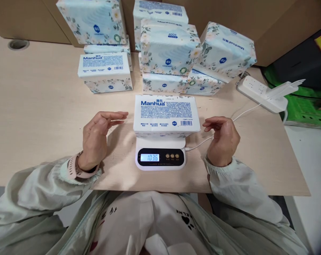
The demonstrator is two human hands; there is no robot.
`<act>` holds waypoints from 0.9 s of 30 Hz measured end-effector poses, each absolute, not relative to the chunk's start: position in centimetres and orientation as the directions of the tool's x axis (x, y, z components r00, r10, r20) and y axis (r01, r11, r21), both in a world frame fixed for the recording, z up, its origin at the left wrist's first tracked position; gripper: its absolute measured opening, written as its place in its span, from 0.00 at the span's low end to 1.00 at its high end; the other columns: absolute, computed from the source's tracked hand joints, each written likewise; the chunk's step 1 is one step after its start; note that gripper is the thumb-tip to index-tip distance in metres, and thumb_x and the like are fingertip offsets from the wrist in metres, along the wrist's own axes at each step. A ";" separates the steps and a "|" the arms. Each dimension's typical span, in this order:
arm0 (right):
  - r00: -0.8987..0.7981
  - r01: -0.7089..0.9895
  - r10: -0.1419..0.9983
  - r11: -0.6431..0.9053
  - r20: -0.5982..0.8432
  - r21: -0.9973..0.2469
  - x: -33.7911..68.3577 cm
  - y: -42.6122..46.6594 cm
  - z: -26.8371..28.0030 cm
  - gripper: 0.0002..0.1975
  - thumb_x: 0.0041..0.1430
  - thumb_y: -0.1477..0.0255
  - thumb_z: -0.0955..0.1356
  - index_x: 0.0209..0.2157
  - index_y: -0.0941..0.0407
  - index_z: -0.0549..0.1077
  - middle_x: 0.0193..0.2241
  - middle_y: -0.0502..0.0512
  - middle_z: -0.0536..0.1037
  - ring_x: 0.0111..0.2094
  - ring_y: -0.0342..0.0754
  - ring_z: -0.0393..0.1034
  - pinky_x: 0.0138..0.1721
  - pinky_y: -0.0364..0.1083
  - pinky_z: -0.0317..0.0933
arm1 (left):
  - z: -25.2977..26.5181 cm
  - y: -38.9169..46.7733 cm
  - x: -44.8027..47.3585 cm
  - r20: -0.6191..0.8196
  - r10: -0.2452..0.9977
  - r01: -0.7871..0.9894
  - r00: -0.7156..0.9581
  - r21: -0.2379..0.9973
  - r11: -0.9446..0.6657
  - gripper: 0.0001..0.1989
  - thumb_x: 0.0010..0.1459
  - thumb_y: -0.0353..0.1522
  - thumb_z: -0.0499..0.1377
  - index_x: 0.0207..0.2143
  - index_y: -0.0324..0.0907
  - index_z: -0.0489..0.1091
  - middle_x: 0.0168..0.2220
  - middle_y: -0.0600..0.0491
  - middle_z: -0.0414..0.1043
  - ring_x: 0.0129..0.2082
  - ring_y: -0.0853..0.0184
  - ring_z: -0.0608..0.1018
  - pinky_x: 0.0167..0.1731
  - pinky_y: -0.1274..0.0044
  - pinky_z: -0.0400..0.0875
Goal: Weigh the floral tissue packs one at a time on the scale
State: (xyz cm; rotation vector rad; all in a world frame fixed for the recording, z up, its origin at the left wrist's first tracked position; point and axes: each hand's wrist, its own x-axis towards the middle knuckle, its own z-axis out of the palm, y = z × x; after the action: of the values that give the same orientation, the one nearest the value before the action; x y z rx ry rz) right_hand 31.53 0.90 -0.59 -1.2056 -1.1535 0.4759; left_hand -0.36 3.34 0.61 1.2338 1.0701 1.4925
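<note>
A white and blue pack of tissues (165,113) marked "Manhua" rests on a white digital kitchen scale (160,157). The scale's lit display shows digits that look like 103.6. To the left of the pack is my left hand (98,136), its fingers stretched toward the pack but apart from it. On the other side, my right hand (222,138) hovers close to the pack's right end with fingers extended and slightly bent, not touching. Both hands hold nothing. The pack hides the rear of the scale.
Several more tissue packs (168,49) stand stacked behind the scale, with others at back left (105,72) and back right (226,49). A white power strip (261,94) lies at right. A white cable (200,143) runs to the scale. Cardboard boxes (229,17) line the back.
</note>
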 end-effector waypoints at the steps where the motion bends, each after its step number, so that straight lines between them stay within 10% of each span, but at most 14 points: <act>1: 0.395 0.267 0.808 0.355 0.437 -0.896 31.5 0.9 -0.6 0.20 0.74 0.54 0.67 0.38 0.52 0.84 0.31 0.54 0.82 0.33 0.49 0.73 0.36 0.52 0.65 | 0.6 3.4 -0.4 0.214 0.972 -0.111 -0.102 0.968 -0.225 0.15 0.70 0.43 0.63 0.40 0.44 0.85 0.45 0.48 0.88 0.50 0.58 0.87 0.50 0.67 0.80; 27: 0.266 0.321 0.876 0.313 0.403 -0.894 31.6 0.6 -0.5 0.23 0.77 0.54 0.63 0.41 0.50 0.86 0.38 0.55 0.87 0.40 0.52 0.81 0.43 0.53 0.75 | 0.4 2.8 -1.0 0.289 0.956 -0.066 0.045 0.956 -0.286 0.13 0.73 0.40 0.62 0.48 0.49 0.87 0.54 0.50 0.86 0.59 0.54 0.85 0.65 0.58 0.80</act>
State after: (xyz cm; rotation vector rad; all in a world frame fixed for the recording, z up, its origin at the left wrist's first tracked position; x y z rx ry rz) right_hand 31.63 0.64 -0.53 -1.2494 -1.2995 0.5501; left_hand -0.96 2.79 0.36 1.3990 0.9731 1.4050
